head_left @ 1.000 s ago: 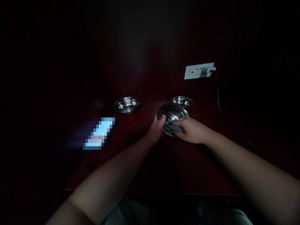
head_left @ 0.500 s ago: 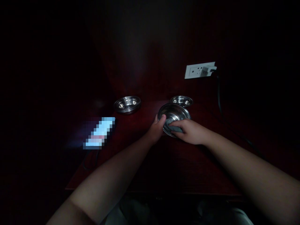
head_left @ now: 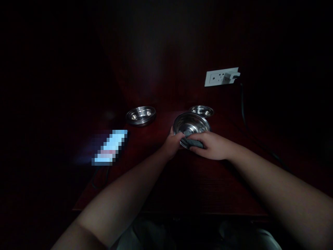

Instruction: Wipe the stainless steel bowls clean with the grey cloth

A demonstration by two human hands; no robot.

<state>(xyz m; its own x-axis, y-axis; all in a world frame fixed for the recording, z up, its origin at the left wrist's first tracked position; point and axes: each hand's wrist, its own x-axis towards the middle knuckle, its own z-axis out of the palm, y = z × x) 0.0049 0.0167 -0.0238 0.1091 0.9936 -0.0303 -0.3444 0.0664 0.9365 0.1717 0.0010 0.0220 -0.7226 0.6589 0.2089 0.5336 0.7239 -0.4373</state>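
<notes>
A shiny steel bowl [head_left: 191, 119] is tilted with its opening partly towards me. My left hand [head_left: 172, 144] grips its left rim, thumb on the near inner side and the other fingers mostly hidden behind. Pinched in my right hand [head_left: 217, 146] is a dark grey cloth [head_left: 194, 142], pressed at the bowl's near rim; its exact material is hard to make out in the dim light. Just behind the held bowl sits another steel bowl [head_left: 201, 111]. To the left stands a stack of similar bowls [head_left: 141, 117].
A lit, blurred-out phone screen [head_left: 110, 147] lies on the left of the dark red table [head_left: 166, 187], a thin cord near it. A white wall socket [head_left: 213, 78] holds a plug [head_left: 231, 77], whose black cable [head_left: 243, 107] runs down the right side. Surroundings are very dark.
The bowl has shifted slightly left and up in view. My right hand's cloth has moved from inside the bowl to its near rim. Both hands keep their hold.
</notes>
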